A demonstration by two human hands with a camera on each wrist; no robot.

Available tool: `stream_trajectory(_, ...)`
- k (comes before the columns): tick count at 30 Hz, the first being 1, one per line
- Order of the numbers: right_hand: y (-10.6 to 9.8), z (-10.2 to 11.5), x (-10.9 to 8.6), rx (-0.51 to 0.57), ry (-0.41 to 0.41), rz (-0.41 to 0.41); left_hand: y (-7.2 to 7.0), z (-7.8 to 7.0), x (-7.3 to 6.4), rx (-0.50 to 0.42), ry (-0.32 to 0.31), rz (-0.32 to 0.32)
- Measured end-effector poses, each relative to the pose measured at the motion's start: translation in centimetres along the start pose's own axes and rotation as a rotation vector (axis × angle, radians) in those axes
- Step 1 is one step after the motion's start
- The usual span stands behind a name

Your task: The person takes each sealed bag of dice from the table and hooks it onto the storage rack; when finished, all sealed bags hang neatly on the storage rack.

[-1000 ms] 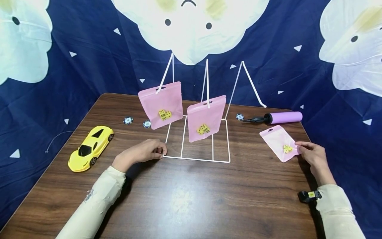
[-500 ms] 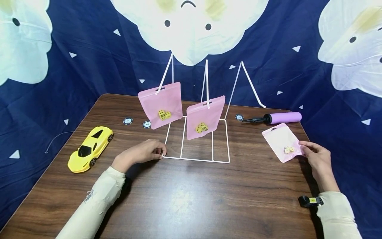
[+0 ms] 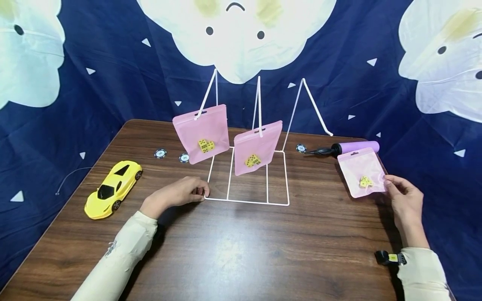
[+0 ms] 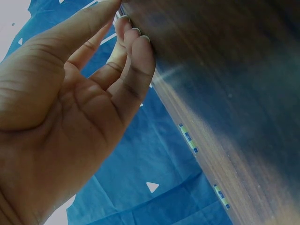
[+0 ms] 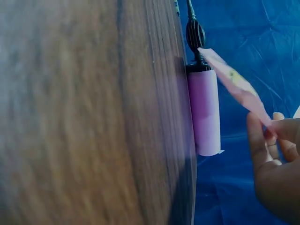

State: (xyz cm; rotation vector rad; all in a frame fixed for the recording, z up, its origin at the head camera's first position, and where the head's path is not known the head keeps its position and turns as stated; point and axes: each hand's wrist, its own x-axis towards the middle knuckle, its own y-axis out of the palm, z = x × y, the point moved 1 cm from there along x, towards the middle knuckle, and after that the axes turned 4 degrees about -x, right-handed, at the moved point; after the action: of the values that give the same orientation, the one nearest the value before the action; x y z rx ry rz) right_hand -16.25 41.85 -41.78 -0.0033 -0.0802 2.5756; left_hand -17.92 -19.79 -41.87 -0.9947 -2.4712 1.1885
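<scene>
My right hand [image 3: 408, 207] pinches the right edge of a pink zip pouch [image 3: 354, 169] with yellow dice [image 3: 364, 182] showing through it. In the right wrist view that pouch [image 5: 239, 86] is lifted off the table, seen nearly edge-on. My left hand [image 3: 180, 192] holds the front left corner of a white wire display rack [image 3: 248, 201] between thumb and fingers. Two more pink pouches with yellow dice, a left one [image 3: 188, 133] and a middle one [image 3: 246, 144], hang from the rack's arms by their slots. The rack's right arm [image 3: 318, 108] carries nothing.
A purple hand pump [image 3: 359, 146] with a black nozzle lies behind the held pouch. A yellow toy car [image 3: 113, 190] stands at the left. Poker chips, a left one [image 3: 160, 153] and a right one [image 3: 301, 148] among them, lie near the wooden table's back edge.
My right hand has moved slightly right with the pouch, which has turned more upright and now faces the head camera. The left hand stays on the rack's corner.
</scene>
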Motion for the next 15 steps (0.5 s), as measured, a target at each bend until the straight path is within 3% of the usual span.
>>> stream_trajectory(11, 0.2, 0.2, -1.1, 0.15, -0.131, -0.086, 0.1, 0.0, 0.0, -0.005, 0.004, 0.001)
stream_trajectory(15, 0.2, 0.3, -1.6, 0.232, -0.17, -0.08, 0.0, 0.1, 0.0, 0.0, 0.005, 0.001)
